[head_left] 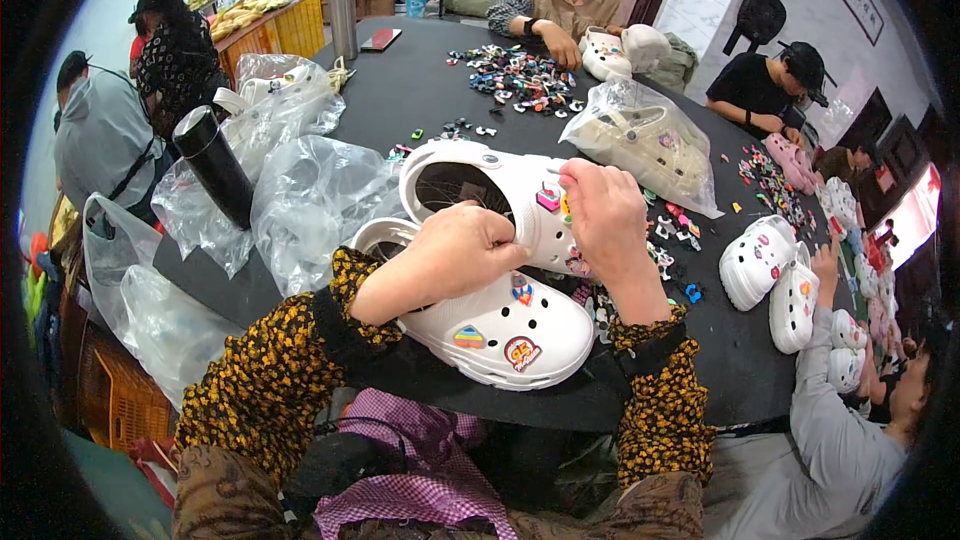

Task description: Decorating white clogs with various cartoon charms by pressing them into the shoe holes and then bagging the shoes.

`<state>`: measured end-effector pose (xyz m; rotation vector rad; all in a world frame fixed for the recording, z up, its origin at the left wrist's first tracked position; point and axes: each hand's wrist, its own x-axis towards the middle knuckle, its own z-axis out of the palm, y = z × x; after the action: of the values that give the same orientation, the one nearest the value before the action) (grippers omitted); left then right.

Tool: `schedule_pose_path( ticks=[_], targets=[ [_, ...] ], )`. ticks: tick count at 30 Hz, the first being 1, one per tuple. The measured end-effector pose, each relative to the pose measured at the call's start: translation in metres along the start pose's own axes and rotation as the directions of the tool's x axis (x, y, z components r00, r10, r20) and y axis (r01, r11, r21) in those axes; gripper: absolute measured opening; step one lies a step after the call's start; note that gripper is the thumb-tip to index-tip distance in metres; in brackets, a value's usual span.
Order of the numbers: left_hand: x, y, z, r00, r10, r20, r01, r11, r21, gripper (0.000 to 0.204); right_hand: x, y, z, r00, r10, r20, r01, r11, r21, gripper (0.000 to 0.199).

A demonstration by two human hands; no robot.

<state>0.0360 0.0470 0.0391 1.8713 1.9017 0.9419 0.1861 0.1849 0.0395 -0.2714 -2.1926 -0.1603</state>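
In front of me two white clogs lie on the dark table. The farther white clog (480, 162) is tilted on top of the nearer one, with a pink charm and other small charms on its toe. My left hand (450, 252) is closed on its opening edge, fingers partly tucked inside. Above its toe my right hand (605, 210) pinches, thumb and fingers together. A small grey tip shows by the fingertips, but I cannot make out what it belongs to. The nearer white clog (490, 320) carries a rainbow charm (468, 337), a rocket charm (521, 288) and a round red charm (521, 352).
Loose charms (525, 75) lie in piles across the table (400, 70). Left are crumpled plastic bags (315, 205), a black bottle (215, 165) and a steel flask (342, 20). A bagged beige clog (650, 145) and a white pair (757, 262) stand right. Several people work around the table.
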Motion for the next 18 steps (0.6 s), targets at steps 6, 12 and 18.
schedule_pose_path(
  ticks=[6, 12, 18],
  targets=[
    [0.000, -0.003, 0.004, 0.998, 0.066, -0.018, -0.065, 0.995, 0.069, 0.030, -0.010, 0.004, 0.004, 0.987, 0.081, -0.137, -0.068, 0.993, 0.102, 0.010],
    [0.000, 0.000, 0.002, 1.000, 0.009, 0.021, -0.010, 0.997, 0.075, 0.030, -0.009, 0.002, 0.000, 0.986, 0.013, -0.165, 0.000, 0.997, 0.083, 0.011],
    [0.002, -0.003, 0.004, 0.995, 0.104, -0.014, -0.102, 0.992, 0.076, 0.029, -0.014, 0.001, -0.002, 0.984, -0.079, -0.159, 0.085, 0.996, 0.032, 0.010]
  ],
)
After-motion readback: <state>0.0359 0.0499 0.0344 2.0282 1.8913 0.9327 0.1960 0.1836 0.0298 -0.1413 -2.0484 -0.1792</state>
